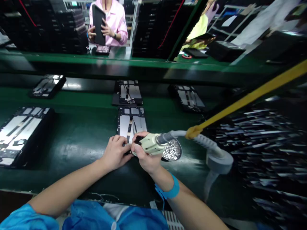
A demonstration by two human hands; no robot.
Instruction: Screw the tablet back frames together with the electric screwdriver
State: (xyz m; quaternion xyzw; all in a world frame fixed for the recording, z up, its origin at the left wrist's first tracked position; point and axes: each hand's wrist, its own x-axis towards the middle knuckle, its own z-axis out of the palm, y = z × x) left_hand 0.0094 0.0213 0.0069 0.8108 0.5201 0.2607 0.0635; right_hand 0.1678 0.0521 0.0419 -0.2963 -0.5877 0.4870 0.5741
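An opened tablet (pixel 131 123) with bare silver plates and dark cables lies face down on the green belt in front of me. My right hand (pixel 145 156) grips a pale electric screwdriver (pixel 153 144) laid nearly level, its tip at the tablet's near edge. My left hand (pixel 116 150) rests on that same edge, fingertips pinched beside the driver's tip. A grey ribbed hose (pixel 203 140) runs from the driver to the right, tied to a yellow strap (pixel 251 95). A blue band circles my right wrist.
More opened tablets lie on the belt: one at the left (pixel 21 132), three farther back (pixel 48 85) (pixel 128 92) (pixel 188 97). A dish of small screws (pixel 173 150) sits by my right hand. Across the line a person in pink (pixel 107 24) holds a tablet. Dark stacked trays stand beyond.
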